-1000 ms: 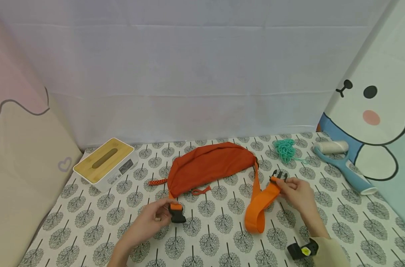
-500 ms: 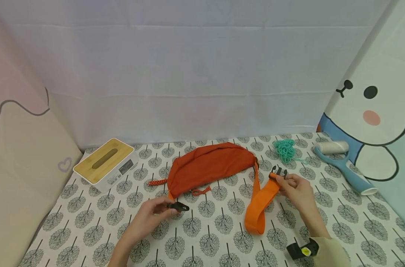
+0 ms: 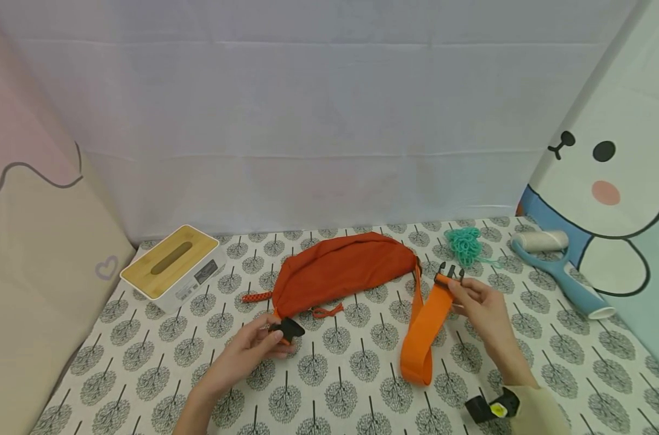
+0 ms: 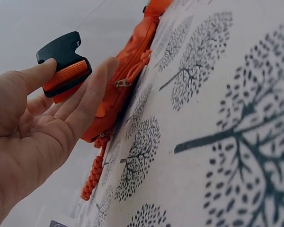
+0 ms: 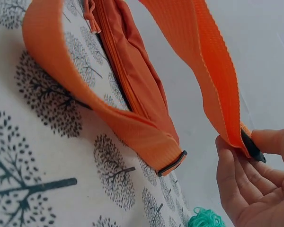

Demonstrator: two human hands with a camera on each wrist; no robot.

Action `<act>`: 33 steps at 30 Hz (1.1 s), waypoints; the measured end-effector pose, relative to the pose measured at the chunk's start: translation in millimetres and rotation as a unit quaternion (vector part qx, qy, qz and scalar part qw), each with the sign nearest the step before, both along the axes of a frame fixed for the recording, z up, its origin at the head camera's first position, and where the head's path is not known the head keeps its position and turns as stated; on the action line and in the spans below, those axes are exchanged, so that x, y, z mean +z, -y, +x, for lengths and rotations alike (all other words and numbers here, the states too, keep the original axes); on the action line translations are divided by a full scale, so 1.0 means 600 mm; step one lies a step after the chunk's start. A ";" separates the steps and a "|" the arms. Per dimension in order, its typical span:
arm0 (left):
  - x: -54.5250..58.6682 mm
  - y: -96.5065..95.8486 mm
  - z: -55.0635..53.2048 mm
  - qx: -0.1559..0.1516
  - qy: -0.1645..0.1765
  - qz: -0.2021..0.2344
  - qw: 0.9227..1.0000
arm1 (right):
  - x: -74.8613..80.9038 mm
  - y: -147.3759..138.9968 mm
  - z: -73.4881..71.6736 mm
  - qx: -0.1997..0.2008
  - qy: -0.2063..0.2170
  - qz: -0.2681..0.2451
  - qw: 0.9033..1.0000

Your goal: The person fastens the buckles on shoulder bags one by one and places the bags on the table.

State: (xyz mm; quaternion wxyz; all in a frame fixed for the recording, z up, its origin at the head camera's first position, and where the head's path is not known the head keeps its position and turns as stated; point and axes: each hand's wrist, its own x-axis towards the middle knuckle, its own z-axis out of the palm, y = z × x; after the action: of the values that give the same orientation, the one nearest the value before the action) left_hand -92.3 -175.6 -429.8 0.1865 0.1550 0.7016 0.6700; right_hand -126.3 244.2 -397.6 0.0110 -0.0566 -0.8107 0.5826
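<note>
A red-orange waist bag (image 3: 345,269) lies flat on the patterned cloth. My left hand (image 3: 247,350) pinches the black socket half of its buckle (image 4: 61,56) between thumb and fingers, just off the bag's left end. My right hand (image 3: 484,311) pinches the pronged half of the buckle (image 3: 449,278), its prongs pointing away from me. From that half an orange strap (image 3: 418,344) droops in a loop and runs back to the bag's right end. The two buckle halves are well apart. In the left wrist view a zipper pull (image 4: 123,82) shows on the bag.
A tissue box (image 3: 171,266) with a wooden lid stands at the back left. At the back right lie a teal yarn bundle (image 3: 465,244) and a blue-handled lint roller (image 3: 568,281). A white curtain (image 3: 329,133) hangs behind the table's far edge.
My left hand has turned the buckle socket from pointing toward me to pointing right and away. My right hand has shifted the pronged half slightly left and up, the strap loop moving with it.
</note>
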 end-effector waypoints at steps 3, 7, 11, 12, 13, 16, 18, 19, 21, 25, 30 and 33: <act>0.003 0.000 0.000 0.005 0.024 0.026 0.999 | 0.004 0.004 -0.003 0.011 -0.010 -0.011 1.000; 0.005 -0.002 -0.001 0.011 0.034 0.035 0.999 | 0.011 0.010 -0.006 0.023 -0.014 -0.033 0.999; 0.006 -0.003 -0.001 0.028 0.046 0.030 0.998 | 0.021 0.020 -0.010 0.030 -0.014 -0.057 0.998; 0.006 -0.004 -0.001 0.034 0.050 0.029 0.998 | 0.023 0.022 -0.011 0.033 -0.014 -0.062 0.997; 0.006 -0.004 -0.001 0.038 0.054 0.029 0.997 | 0.026 0.025 -0.012 0.035 -0.015 -0.065 0.997; 0.007 -0.005 0.000 0.051 0.067 0.032 0.996 | 0.034 0.033 -0.014 0.047 -0.019 -0.074 0.996; 0.007 -0.006 0.000 0.057 0.073 0.032 0.995 | 0.039 0.038 -0.015 0.054 -0.021 -0.074 0.996; 0.007 -0.006 0.000 0.058 0.075 0.032 0.995 | 0.041 0.041 -0.015 0.059 -0.021 -0.076 0.995; 0.008 -0.007 -0.001 0.062 0.079 0.027 0.995 | 0.044 0.045 -0.016 0.068 -0.025 -0.082 0.994; 0.010 -0.009 -0.003 0.067 0.082 0.010 0.994 | 0.048 0.053 -0.019 0.083 -0.029 -0.079 0.993; 0.013 -0.013 -0.003 0.081 0.091 -0.012 0.992 | 0.053 0.064 -0.021 0.095 -0.020 -0.063 0.993; 0.016 -0.014 -0.003 0.086 0.090 -0.021 0.992 | 0.055 0.070 -0.023 0.106 -0.014 -0.050 0.993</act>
State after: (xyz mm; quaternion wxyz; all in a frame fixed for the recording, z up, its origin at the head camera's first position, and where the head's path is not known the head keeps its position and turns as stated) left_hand -94.0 -167.3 -420.3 0.1936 0.0291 0.7065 0.6801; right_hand -140.2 202.5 -364.6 -0.0422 0.0375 -0.7816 0.6212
